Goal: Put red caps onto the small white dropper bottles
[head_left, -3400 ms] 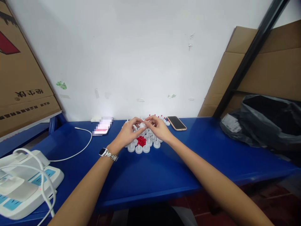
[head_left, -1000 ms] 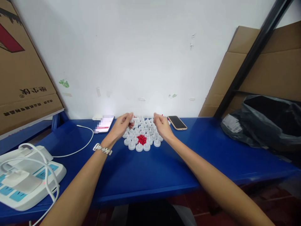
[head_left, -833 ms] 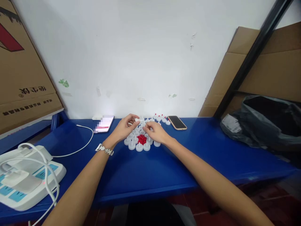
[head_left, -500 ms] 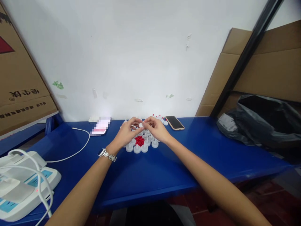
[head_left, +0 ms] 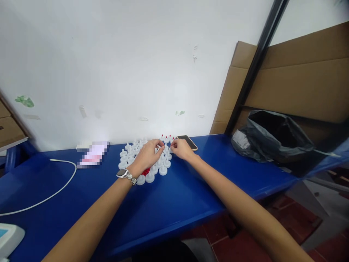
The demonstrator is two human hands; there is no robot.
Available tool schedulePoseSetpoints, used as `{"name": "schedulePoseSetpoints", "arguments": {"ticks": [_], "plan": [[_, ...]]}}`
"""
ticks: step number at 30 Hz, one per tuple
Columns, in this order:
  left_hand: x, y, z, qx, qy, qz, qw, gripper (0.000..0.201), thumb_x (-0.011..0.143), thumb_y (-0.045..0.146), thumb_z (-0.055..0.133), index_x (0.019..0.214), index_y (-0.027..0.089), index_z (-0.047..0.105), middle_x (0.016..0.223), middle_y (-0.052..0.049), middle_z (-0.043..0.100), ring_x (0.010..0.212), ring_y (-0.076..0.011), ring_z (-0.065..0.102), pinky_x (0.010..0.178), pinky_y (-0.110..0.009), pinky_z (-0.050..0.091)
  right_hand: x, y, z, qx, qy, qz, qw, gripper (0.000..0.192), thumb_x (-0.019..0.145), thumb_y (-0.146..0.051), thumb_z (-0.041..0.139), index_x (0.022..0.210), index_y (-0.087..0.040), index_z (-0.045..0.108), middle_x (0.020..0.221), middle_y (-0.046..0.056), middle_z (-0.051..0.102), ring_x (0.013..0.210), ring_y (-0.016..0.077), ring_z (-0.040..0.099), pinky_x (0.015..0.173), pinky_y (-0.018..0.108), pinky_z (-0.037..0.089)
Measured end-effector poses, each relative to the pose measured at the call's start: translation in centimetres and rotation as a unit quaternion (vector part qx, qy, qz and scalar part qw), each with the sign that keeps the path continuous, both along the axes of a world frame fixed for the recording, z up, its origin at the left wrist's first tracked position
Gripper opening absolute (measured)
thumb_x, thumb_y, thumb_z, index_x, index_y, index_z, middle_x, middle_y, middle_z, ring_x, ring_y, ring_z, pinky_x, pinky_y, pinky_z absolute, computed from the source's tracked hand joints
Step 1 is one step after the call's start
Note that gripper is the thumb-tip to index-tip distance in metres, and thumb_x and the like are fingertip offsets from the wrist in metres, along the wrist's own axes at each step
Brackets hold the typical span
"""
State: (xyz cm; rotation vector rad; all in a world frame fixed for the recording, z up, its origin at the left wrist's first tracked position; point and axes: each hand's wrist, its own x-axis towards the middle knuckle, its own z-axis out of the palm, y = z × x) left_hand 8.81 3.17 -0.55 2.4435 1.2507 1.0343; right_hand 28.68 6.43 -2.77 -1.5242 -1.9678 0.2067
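White spouted caps stand in a cluster on the blue table, spouts up. Small red pieces lie in a pile among them, partly covered by my left wrist. My left hand is over the cluster, thumb and index tips close together; whatever they hold is hidden. To its right, at the cluster's edge, my right hand is closed in a pinch, its fingertips beside a white cap with a red tip. Whether that cap is in the pinch is unclear. Other red-tipped white caps stand just behind, by the wall.
A phone lies behind my right hand. At the right are a black plastic bag and cardboard. A white cable curves over the table at left, near a power strip and a blurred-out pink item.
My hands have parted; before, they met around a small white piece. The right has moved off to the side, the left stays over the caps. The view has swung right.
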Motion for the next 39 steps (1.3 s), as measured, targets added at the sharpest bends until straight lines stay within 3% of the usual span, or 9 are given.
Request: {"name": "schedulePoseSetpoints", "arguments": {"ticks": [8, 11, 15, 22, 25, 28, 33, 35, 39], "plan": [[1.7, 1.5, -0.2, 0.004, 0.028, -0.008, 1.000, 0.023, 0.093, 0.035, 0.048, 0.100, 0.020, 0.064, 0.102, -0.008, 0.069, 0.098, -0.0252, 0.064, 0.084, -0.039, 0.050, 0.9, -0.1, 0.8, -0.025, -0.030, 0.045, 0.998, 0.015, 0.077, -0.015, 0.060, 0.080, -0.015, 0.074, 0.076, 0.005, 0.073, 0.069, 0.0151, 0.063, 0.065, 0.023, 0.043], [2.3, 1.5, -0.2, 0.000, 0.033, -0.010, 0.999, 0.023, 0.093, 0.034, 0.047, 0.099, 0.020, 0.065, 0.104, -0.008, 0.069, 0.097, -0.0254, 0.064, 0.082, -0.038, 0.049, 1.4, -0.2, 1.1, -0.051, -0.019, 0.066, 0.996, 0.020, 0.079, -0.020, 0.062, 0.094, -0.015, 0.074, 0.075, 0.003, 0.072, 0.067, 0.0140, 0.063, 0.065, 0.022, 0.042], [2.5, 0.9, -0.2, -0.007, 0.025, -0.015, 1.000, 0.025, 0.094, 0.033, 0.044, 0.100, 0.020, 0.065, 0.105, -0.008, 0.069, 0.096, -0.0247, 0.064, 0.082, -0.038, 0.049, 2.5, 0.7, 1.5, -0.027, -0.009, -0.027, 0.999, 0.028, 0.086, -0.024, 0.055, 0.109, -0.015, 0.068, 0.081, 0.005, 0.073, 0.071, 0.0149, 0.063, 0.066, 0.023, 0.042], [2.0, 0.3, -0.4, 0.007, 0.023, -0.015, 1.000, 0.024, 0.094, 0.034, 0.044, 0.099, 0.020, 0.064, 0.103, -0.008, 0.068, 0.098, -0.0262, 0.062, 0.085, -0.041, 0.048, 3.1, 3.2, 1.3, 0.001, -0.116, -0.060, 0.991, 0.011, 0.082, -0.022, 0.062, 0.085, -0.015, 0.069, 0.091, 0.015, 0.072, 0.090, 0.0246, 0.065, 0.081, 0.032, 0.042], [1.5, 0.2, -0.5, 0.016, 0.022, -0.013, 1.000, 0.025, 0.095, 0.035, 0.044, 0.101, 0.020, 0.063, 0.103, -0.008, 0.067, 0.101, -0.0266, 0.062, 0.088, -0.042, 0.048, 2.2, 3.0, 1.2, 0.006, -0.059, -0.054, 0.997, 0.008, 0.081, -0.019, 0.059, 0.084, -0.016, 0.066, 0.086, 0.011, 0.072, 0.081, 0.0204, 0.065, 0.074, 0.029, 0.043], [0.5, -0.4, -0.3, 0.035, -0.001, -0.002, 0.999, 0.026, 0.095, 0.037, 0.046, 0.110, 0.021, 0.060, 0.112, -0.009, 0.063, 0.102, -0.0250, 0.062, 0.088, -0.041, 0.049, 0.6, 1.3, 1.3, -0.002, 0.117, -0.001, 0.993, 0.005, 0.080, -0.022, 0.058, 0.081, -0.018, 0.059, 0.076, 0.005, 0.070, 0.067, 0.0147, 0.062, 0.064, 0.025, 0.043], [-2.3, -2.3, 0.1, 0.046, -0.036, 0.002, 0.998, 0.039, 0.093, 0.044, 0.053, 0.125, 0.021, 0.052, 0.122, -0.009, 0.059, 0.100, -0.0223, 0.062, 0.081, -0.036, 0.052, -3.7, -2.5, 2.0, -0.094, 0.376, 0.149, 0.910, 0.018, 0.079, -0.035, 0.059, 0.081, -0.020, 0.050, 0.067, 0.000, 0.065, 0.057, 0.0113, 0.055, 0.058, 0.023, 0.041], [-3.5, -3.0, 0.3, 0.040, -0.048, -0.001, 0.998, 0.035, 0.093, 0.044, 0.053, 0.120, 0.021, 0.054, 0.114, -0.007, 0.063, 0.097, -0.0208, 0.062, 0.080, -0.034, 0.052, -5.4, -3.2, 2.2, -0.100, 0.382, 0.166, 0.904, 0.018, 0.079, -0.036, 0.058, 0.079, -0.020, 0.049, 0.064, -0.002, 0.061, 0.056, 0.0110, 0.052, 0.056, 0.023, 0.039], [-5.4, -3.5, 0.2, 0.009, -0.086, 0.009, 0.996, 0.033, 0.097, 0.042, 0.048, 0.122, 0.021, 0.053, 0.106, -0.006, 0.064, 0.088, -0.0170, 0.062, 0.075, -0.029, 0.051, -8.3, -3.1, 2.1, -0.036, 0.270, 0.165, 0.948, 0.023, 0.089, -0.037, 0.046, 0.073, -0.021, 0.046, 0.063, -0.004, 0.051, 0.060, 0.0117, 0.047, 0.057, 0.024, 0.035]]}}
